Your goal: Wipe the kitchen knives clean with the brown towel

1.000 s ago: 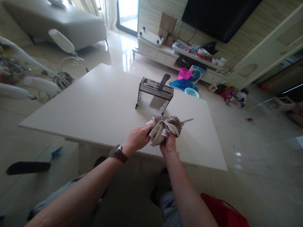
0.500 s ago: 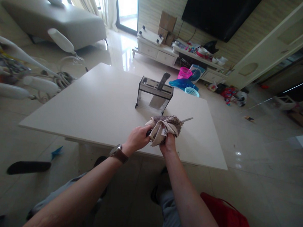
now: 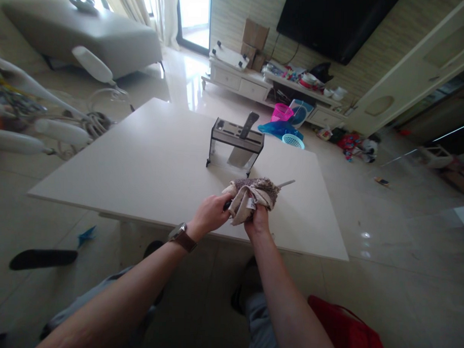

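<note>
Change: next to nothing over the last 1 second; hands, cloth and blade keep the same pose, and only the view shifts slightly.
Meaning: the work seems to be at a hold, or moving too little to show.
Left hand (image 3: pixel 211 213): closed around the dark handle of a knife (image 3: pixel 287 183), at the cloth's left end.
Right hand (image 3: pixel 259 220): gripping the cloth (image 3: pixel 238 206) from the near side, its fingers mostly hidden in the folds.
Knife: mostly covered by the cloth, with 1 narrow tip sticking out to the right, over the table (image 3: pixel 133 160) toward its near edge.
Contact: cannot tell whether the cloth touches the tabletop.
Knife block (image 3: pixel 226 128): standing upright on the table, just beyond the cloth, with 1 broad knife (image 3: pixel 249 125) slotted in its right part.
</note>
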Action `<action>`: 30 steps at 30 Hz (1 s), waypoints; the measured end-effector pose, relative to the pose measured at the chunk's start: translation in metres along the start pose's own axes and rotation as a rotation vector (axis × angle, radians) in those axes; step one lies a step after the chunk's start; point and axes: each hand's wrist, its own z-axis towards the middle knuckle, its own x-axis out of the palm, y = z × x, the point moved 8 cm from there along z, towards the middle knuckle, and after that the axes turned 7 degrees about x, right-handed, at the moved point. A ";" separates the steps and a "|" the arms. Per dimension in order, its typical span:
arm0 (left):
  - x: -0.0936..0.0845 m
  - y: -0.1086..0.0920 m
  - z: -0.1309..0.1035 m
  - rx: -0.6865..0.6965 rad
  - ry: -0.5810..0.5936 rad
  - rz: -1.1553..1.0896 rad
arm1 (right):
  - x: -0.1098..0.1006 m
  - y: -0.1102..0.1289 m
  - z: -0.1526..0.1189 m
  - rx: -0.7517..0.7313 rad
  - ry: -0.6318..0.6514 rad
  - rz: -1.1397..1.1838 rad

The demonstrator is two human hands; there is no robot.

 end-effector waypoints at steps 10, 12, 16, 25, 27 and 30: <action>-0.003 -0.001 0.000 -0.010 0.009 0.015 | 0.000 0.000 0.001 0.012 0.003 0.005; -0.002 -0.001 0.000 -0.015 0.015 0.015 | -0.001 0.000 0.001 0.013 -0.005 0.009; -0.001 -0.001 0.000 -0.003 0.007 0.015 | 0.001 0.000 0.001 0.025 -0.003 0.017; -0.002 -0.004 0.000 0.002 0.014 0.012 | 0.000 0.002 0.001 0.013 -0.002 0.011; -0.002 -0.004 0.000 -0.005 0.014 0.018 | 0.001 0.002 0.001 0.009 0.013 0.008; -0.001 -0.004 0.000 0.003 0.013 0.022 | -0.001 0.002 0.002 0.011 0.000 0.017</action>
